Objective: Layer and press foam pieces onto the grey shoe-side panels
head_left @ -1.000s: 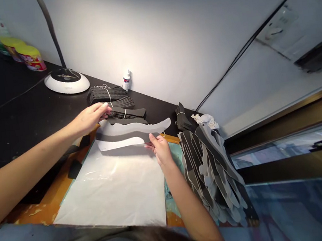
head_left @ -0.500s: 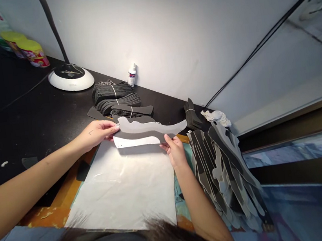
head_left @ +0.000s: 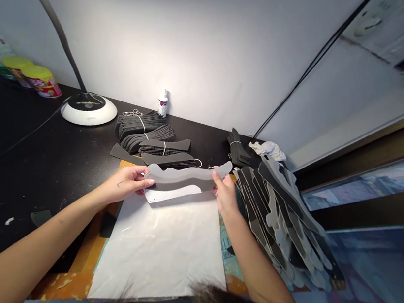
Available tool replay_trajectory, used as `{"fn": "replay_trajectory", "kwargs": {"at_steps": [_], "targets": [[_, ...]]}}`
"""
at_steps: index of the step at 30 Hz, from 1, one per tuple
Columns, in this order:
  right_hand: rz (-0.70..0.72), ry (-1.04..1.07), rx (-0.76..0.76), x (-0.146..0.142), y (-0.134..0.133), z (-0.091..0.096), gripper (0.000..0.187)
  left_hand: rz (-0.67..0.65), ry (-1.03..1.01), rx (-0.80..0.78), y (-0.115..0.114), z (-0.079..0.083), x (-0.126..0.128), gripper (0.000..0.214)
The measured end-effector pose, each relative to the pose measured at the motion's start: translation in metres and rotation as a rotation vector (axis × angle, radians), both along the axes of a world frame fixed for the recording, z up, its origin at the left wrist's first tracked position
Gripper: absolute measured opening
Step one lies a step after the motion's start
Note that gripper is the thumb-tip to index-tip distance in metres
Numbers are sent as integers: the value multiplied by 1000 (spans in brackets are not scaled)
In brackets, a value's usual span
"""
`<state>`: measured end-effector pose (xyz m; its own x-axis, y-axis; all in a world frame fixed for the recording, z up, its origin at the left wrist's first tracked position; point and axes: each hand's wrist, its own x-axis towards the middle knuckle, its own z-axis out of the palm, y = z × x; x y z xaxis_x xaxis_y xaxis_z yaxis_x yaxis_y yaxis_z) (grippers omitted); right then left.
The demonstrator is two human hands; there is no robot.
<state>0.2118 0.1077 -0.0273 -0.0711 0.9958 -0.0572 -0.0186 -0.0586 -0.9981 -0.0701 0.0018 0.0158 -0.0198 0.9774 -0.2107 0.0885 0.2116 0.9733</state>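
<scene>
Hands, head view: We see the left hand (head_left: 131,181) and right hand (head_left: 226,193) pinching opposite ends of a gray strip (head_left: 184,185).
Strip: Held over the far edge of a white sheet (head_left: 159,251); handling and aligning, we judge.
Next: Calls, we judge, for level, steady ends.
Desk: Black surface (head_left: 83,157), banded bundles (head_left: 142,124), lamp (head_left: 89,114).
Room: Pale wall (head_left: 187,39) behind; cut pieces (head_left: 280,210) piled right.

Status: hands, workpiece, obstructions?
Left hand, right hand: gripping opposite ends. Wavy grey piece: held over white sheet's far edge. Bundled dark strips just beyond; no blockage visible.
</scene>
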Motion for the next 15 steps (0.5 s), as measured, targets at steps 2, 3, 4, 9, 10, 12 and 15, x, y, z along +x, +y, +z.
{"fn": "replay_trajectory", "kwargs": {"at_steps": [2,3,4,9,10,12,15], "targets": [[-54,-37,84,3,2,5,55,-72,0,-38,-1,4,-4,41],[-88,-50,127,4,4,9,54,-111,-1,-62,-1,4,-7,40],[-106,-82,184,5,6,15,52,-144,-3,-89,-1,3,-10,40],[189,-774,717,-8,17,58,16,-238,5,-212,2,-11,-21,45],[236,-927,794,-16,19,68,14,-253,17,-222,3,-14,-22,46],[293,-1108,895,-36,23,82,16,-302,44,-231,3,-18,-25,48],[492,-1187,1029,-71,30,87,24,-388,76,-240,3,-21,-29,51]]}}
